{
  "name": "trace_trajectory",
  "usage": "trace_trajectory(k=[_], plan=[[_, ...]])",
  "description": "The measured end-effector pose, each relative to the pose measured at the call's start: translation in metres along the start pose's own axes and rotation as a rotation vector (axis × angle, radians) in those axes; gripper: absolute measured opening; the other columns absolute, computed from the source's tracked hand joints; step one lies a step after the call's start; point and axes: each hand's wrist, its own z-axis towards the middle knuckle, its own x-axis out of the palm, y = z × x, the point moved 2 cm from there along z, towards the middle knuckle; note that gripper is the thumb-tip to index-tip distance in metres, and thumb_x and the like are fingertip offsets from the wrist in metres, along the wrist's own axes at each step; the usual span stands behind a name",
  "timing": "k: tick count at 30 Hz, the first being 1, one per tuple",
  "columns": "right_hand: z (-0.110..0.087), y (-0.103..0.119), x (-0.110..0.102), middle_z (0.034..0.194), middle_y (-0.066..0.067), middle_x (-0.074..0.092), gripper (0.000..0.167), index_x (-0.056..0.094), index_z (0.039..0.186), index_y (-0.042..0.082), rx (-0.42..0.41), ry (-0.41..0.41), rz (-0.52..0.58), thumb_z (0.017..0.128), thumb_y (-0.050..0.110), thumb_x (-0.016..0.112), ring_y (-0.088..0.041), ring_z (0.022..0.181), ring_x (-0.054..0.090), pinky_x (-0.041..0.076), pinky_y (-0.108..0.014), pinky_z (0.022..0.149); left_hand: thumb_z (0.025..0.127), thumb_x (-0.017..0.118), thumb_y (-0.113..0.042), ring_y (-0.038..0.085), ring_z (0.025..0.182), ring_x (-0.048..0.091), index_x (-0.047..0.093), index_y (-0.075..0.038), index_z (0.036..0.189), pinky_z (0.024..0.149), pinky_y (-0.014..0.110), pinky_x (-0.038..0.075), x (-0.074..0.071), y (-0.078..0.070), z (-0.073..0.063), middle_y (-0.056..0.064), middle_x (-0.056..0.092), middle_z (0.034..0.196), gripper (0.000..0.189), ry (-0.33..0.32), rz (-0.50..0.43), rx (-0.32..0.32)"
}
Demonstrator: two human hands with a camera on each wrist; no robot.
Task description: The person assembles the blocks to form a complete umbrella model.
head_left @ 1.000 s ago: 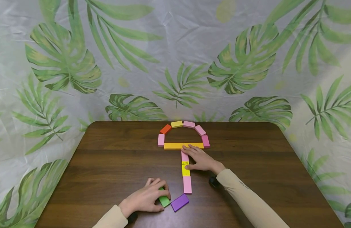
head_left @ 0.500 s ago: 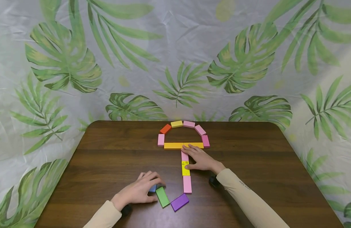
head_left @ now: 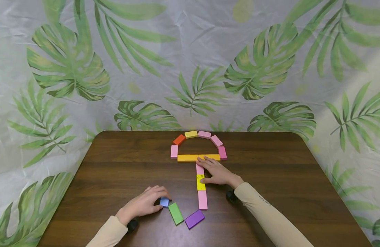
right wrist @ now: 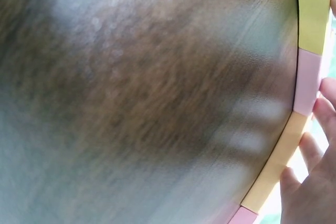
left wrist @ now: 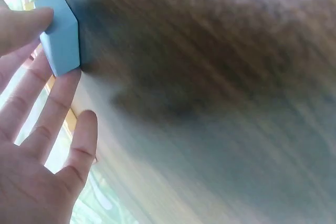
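Observation:
My left hand (head_left: 143,201) pinches a blue block (head_left: 164,202), with the thumb on its near side and fingertips beyond. The left wrist view shows the same blue block (left wrist: 63,38) on the table under the thumb. A green block (head_left: 175,213) lies at its right corner, then a tilted purple block (head_left: 194,219). Relaxed fingers of my right hand (head_left: 219,171) rest over the upright row: the fingertips are at the orange bars (head_left: 186,158) and the pink block (head_left: 200,168) below, the thumb on the yellow block (head_left: 200,182). Another pink block (head_left: 203,199) ends the row.
Above the orange bars curves an arch of several blocks, among them a red block (head_left: 179,140), a pale yellow block (head_left: 191,134) and a dark pink block (head_left: 222,153). The dark wooden table (head_left: 270,161) meets a leaf-print cloth (head_left: 193,51) at its far edge.
My left hand has moved left off the green block and now holds the blue block, which was hidden a second ago. My right hand stays in place.

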Motion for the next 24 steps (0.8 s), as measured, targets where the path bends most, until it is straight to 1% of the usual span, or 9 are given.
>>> trace_trajectory(k=[3, 5, 7, 10, 14, 18, 24], plan=[[0.0, 0.0, -0.001, 0.157, -0.006, 0.02, 0.081, 0.027, 0.152, 0.011, 0.004, 0.006, 0.001, 0.089, 0.048, 0.061, -0.03, 0.144, 0.01, 0.007, -0.047, 0.114, 0.085, 0.07, -0.007, 0.015, 0.102, 0.053, 0.067, -0.014, 0.109, 0.087, 0.046, 0.043, -0.002, 0.001, 0.003, -0.006, 0.058, 0.105, 0.025, -0.02, 0.01, 0.012], [0.0, 0.001, -0.002, 0.157, -0.007, 0.02, 0.081, 0.027, 0.152, 0.01, 0.005, 0.008, 0.006, 0.089, 0.047, 0.061, -0.03, 0.144, 0.01, 0.007, -0.047, 0.114, 0.086, 0.07, -0.008, 0.014, 0.1, 0.054, 0.068, -0.012, 0.109, 0.085, 0.039, 0.045, -0.003, 0.001, 0.005, -0.005, 0.057, 0.104, 0.024, -0.035, 0.021, 0.033], [0.0, 0.001, -0.004, 0.157, -0.007, 0.02, 0.081, 0.027, 0.152, 0.01, 0.006, 0.01, 0.009, 0.089, 0.047, 0.061, -0.03, 0.144, 0.01, 0.007, -0.047, 0.114, 0.086, 0.071, -0.009, 0.013, 0.098, 0.055, 0.068, -0.011, 0.109, 0.086, 0.035, 0.046, -0.005, 0.001, 0.008, -0.005, 0.057, 0.104, 0.024, -0.046, 0.015, 0.056], [0.001, 0.002, -0.005, 0.157, -0.007, 0.02, 0.08, 0.028, 0.152, 0.01, 0.005, 0.011, 0.013, 0.089, 0.047, 0.061, -0.031, 0.144, 0.01, 0.007, -0.047, 0.114, 0.087, 0.07, -0.011, 0.012, 0.098, 0.055, 0.068, -0.01, 0.11, 0.087, 0.031, 0.047, -0.006, 0.001, 0.013, -0.004, 0.057, 0.105, 0.023, -0.046, -0.003, 0.089], [0.002, 0.002, -0.007, 0.157, -0.007, 0.021, 0.081, 0.028, 0.152, 0.01, 0.006, 0.014, 0.017, 0.089, 0.048, 0.061, -0.03, 0.144, 0.011, 0.008, -0.047, 0.114, 0.089, 0.069, -0.014, 0.012, 0.1, 0.054, 0.069, -0.012, 0.111, 0.088, 0.029, 0.047, -0.007, 0.0, 0.017, -0.004, 0.057, 0.107, 0.022, -0.037, -0.011, 0.127], [0.002, 0.002, -0.008, 0.157, -0.007, 0.02, 0.081, 0.027, 0.152, 0.011, 0.009, 0.019, 0.023, 0.088, 0.048, 0.061, -0.03, 0.144, 0.01, 0.008, -0.047, 0.114, 0.09, 0.068, -0.013, 0.013, 0.103, 0.054, 0.069, -0.013, 0.112, 0.088, 0.029, 0.047, -0.01, -0.003, 0.018, -0.003, 0.055, 0.11, 0.022, -0.025, -0.01, 0.16], [0.002, 0.002, -0.011, 0.157, -0.006, 0.02, 0.081, 0.027, 0.152, 0.011, 0.019, 0.03, 0.032, 0.088, 0.049, 0.061, -0.03, 0.144, 0.01, 0.007, -0.046, 0.114, 0.091, 0.065, -0.006, 0.017, 0.106, 0.053, 0.069, -0.016, 0.115, 0.089, 0.03, 0.047, -0.014, -0.007, 0.017, 0.002, 0.055, 0.115, 0.026, 0.012, 0.019, 0.17]])
